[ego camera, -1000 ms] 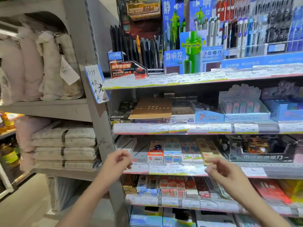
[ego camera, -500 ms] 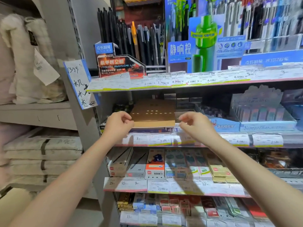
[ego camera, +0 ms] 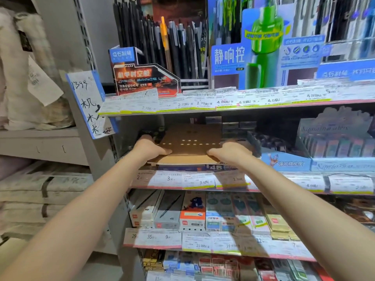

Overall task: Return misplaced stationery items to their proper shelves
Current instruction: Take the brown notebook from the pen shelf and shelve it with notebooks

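A flat brown kraft notebook (ego camera: 189,141) with rows of small punched holes lies on top of boxed goods on the second shelf (ego camera: 203,180) from the top in view. My left hand (ego camera: 149,148) grips its front left corner, thumb on top. My right hand (ego camera: 231,152) grips the front right corner in the same way. Both arms reach forward from the lower edge of the frame.
The shelf above holds black pens (ego camera: 162,43) in a display stand and a green-and-blue pen display (ego camera: 261,47). Boxed stationery (ego camera: 192,211) fills the lower shelves. A blue eraser box (ego camera: 286,163) sits right of the notebook. Folded bedding (ego camera: 40,191) and a handwritten sign (ego camera: 89,102) are to the left.
Both hands rose from the lower shelf level to the second shelf, then closed on the front corners of the brown notebook. The view moved closer to the shelves.
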Motion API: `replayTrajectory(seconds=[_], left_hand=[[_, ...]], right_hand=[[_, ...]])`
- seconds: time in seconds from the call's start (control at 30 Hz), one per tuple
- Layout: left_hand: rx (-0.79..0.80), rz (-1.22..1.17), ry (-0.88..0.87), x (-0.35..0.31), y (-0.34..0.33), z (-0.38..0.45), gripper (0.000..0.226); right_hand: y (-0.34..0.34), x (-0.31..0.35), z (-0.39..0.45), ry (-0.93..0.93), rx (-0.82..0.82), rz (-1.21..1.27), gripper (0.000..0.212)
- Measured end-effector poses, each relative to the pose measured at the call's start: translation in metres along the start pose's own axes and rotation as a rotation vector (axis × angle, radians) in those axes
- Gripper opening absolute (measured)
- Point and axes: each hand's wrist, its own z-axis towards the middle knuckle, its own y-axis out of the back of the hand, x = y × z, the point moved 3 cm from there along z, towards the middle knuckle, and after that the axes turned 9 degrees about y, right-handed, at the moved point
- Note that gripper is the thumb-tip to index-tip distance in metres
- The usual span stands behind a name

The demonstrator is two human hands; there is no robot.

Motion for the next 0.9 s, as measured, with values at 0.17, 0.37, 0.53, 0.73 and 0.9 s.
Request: replayTrajectory(seconds=[0.17,0.37,0.53,0.73,0.9], left_hand=[[0.104,-0.152,0.039,-0.003,0.001,0.001,0.064],[0.282,-0.385,0.061,-0.005,-0.003,-0.015,0.036],[0.380,-0.573,0.032,-0.003,-0.003,-0.027,0.066],[0.521,-0.753,0.019,-0.002,0.005,-0.064,0.041],[0.658,-0.736,-0.033,-0.005,0.003,-0.097,0.024]], right_hand=[[0.004,0.003,0.000,0.002,-0.064,0.213,0.021],[0.008,0.003,-0.003,0.025,-0.181,0.336,0.021],[0.016,-0.002,-0.014,0.031,-0.255,0.481,0.021],[0.027,-0.006,-0.062,0.014,-0.133,0.777,0.024],[0.031,-0.017,-0.102,0.016,-0.190,0.744,0.021]])
